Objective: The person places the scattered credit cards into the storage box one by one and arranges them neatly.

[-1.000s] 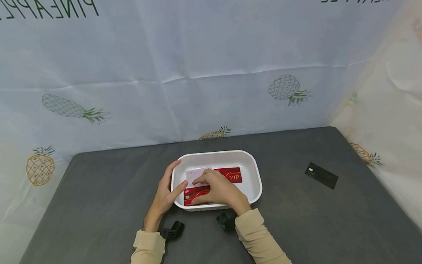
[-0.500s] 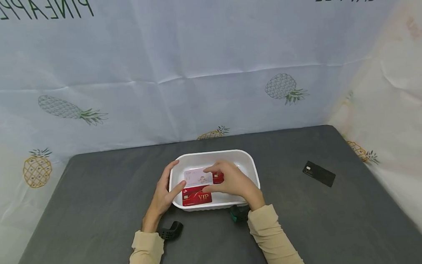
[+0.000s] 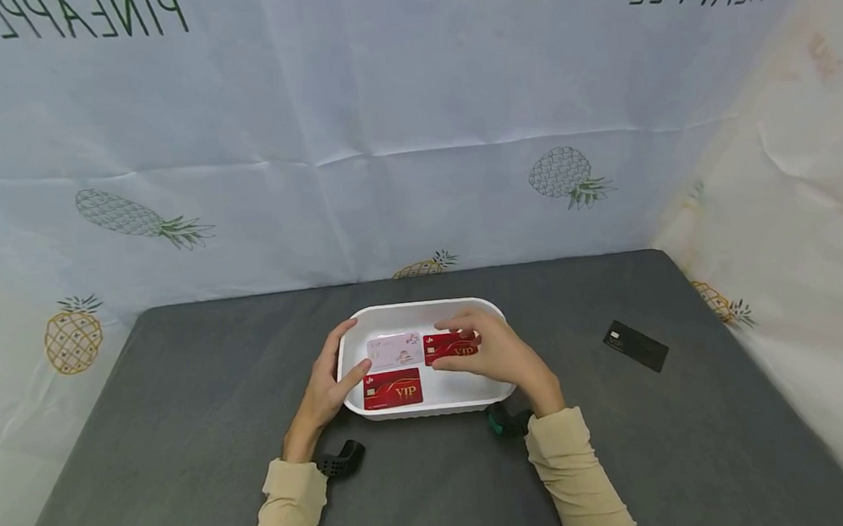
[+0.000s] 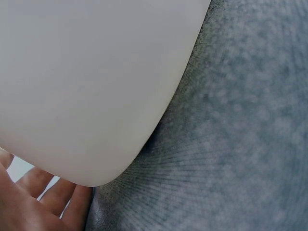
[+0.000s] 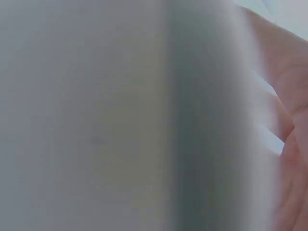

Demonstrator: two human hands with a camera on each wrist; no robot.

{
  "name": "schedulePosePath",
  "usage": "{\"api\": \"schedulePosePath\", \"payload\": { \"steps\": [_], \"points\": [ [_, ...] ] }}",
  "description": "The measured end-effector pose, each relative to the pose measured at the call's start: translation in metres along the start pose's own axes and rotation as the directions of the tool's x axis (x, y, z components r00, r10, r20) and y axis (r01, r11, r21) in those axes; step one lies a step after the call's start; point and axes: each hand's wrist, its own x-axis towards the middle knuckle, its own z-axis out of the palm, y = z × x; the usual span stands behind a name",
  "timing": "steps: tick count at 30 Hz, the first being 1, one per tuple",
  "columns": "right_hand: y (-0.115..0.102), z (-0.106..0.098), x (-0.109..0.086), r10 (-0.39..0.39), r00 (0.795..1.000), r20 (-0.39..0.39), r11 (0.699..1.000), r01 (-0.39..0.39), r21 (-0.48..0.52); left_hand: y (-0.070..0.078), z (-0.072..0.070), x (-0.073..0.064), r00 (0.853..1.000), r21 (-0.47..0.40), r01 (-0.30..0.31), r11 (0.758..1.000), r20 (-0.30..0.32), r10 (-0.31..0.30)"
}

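Note:
In the head view a white plastic tray (image 3: 471, 396) sits at mid-table with three cards inside. A pink card (image 3: 395, 351) lies at its upper left, a red VIP card (image 3: 392, 389) below that, and a second red VIP card (image 3: 444, 347) to the right. My left hand (image 3: 327, 386) holds the tray's left end, thumb over the rim and fingers along the side. Over the second red card hovers my right hand (image 3: 501, 355), thumb and forefinger apart; its fingers hide part of that card. The tray's outer wall (image 4: 96, 86) fills much of the left wrist view.
A black card (image 3: 635, 346) lies apart on the grey table (image 3: 597, 465), right of the tray. Behind hangs a pineapple-print cloth (image 3: 356, 202). Black wrist bands (image 3: 342, 460) sit near the tray's front. The right wrist view is mostly blurred.
My right hand has moved rightward across the tray, uncovering the lower red card and more of the second red card. My left hand stays at the tray's left end.

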Motion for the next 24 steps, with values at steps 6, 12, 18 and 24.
{"api": "schedulePosePath", "payload": {
  "steps": [6, 12, 18, 24],
  "points": [
    [0.010, -0.016, -0.012, 0.005, 0.998, -0.069, 0.999, -0.008, -0.039, -0.001, 0.000, 0.000, 1.000, 0.033, -0.001, 0.999, -0.005, 0.002],
    [0.018, -0.030, -0.021, 0.018, 0.992, -0.123, 0.999, -0.022, -0.033, -0.002, 0.001, 0.000, 1.000, 0.033, -0.001, 0.999, -0.008, 0.001],
    [0.030, -0.044, -0.029, 0.023, 0.987, -0.158, 0.998, -0.033, -0.061, -0.001, 0.000, -0.001, 1.000, 0.028, -0.007, 1.000, -0.006, 0.007],
    [0.047, -0.060, -0.041, 0.059, 0.981, -0.187, 0.993, -0.076, -0.084, 0.000, 0.000, -0.001, 1.000, 0.016, -0.010, 1.000, 0.002, 0.010]
  ]
}}
